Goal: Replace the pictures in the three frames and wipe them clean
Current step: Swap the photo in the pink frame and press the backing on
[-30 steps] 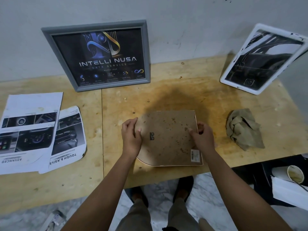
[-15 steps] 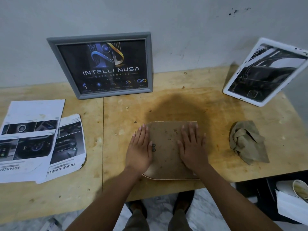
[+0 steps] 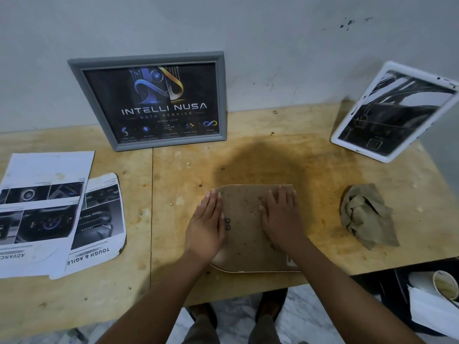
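A frame lies face down near the table's front edge, showing its brown speckled backing board [image 3: 246, 219]. My left hand [image 3: 207, 224] rests flat on the board's left side and my right hand [image 3: 280, 217] flat on its right side, fingers straight and together. A grey frame [image 3: 154, 100] with a dark "INTELLI NUSA" picture leans on the wall at the back left. A white frame [image 3: 395, 112] with a black-and-white picture leans at the back right. Two printed car pictures [image 3: 49, 209] lie on the table's left. A crumpled beige cloth [image 3: 365, 214] lies to the right of the board.
The wooden table [image 3: 273, 157] ends just below the board, with a seam running front to back left of my left hand. Below the right edge sit a paper cup [image 3: 444, 284] and white paper. My feet stand under the table.
My hands went from gripping the board's side edges to lying flat on top of it. The board now rests flat. The view has tilted slightly.
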`<state>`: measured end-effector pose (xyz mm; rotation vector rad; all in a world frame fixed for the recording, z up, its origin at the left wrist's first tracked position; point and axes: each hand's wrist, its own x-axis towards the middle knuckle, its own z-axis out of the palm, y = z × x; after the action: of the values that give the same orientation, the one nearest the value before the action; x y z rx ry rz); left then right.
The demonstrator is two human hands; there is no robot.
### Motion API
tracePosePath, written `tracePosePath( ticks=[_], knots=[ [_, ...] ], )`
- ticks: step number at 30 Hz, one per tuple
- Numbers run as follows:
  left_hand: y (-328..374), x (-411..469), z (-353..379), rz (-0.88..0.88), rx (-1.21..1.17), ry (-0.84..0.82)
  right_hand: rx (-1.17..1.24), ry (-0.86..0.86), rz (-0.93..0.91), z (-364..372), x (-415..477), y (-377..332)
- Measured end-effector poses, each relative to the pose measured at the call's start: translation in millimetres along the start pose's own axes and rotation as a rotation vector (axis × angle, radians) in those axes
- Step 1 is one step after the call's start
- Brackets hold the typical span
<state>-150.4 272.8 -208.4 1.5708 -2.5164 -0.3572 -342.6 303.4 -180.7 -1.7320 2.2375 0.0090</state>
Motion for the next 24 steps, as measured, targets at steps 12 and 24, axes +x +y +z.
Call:
tracePosePath(
  ticks=[12,24],
  knots=[
    [-8.0,60.1,-10.1,-0.404,-0.618,-0.03,0.237,-0.146,0.207,-24.1,49.7,-15.5],
    [-3.8,56.7,-12.6,-0.399,-0.623,0.02,0.485,-0.083,0.337,-15.5,54.4,-10.1]
  ],
)
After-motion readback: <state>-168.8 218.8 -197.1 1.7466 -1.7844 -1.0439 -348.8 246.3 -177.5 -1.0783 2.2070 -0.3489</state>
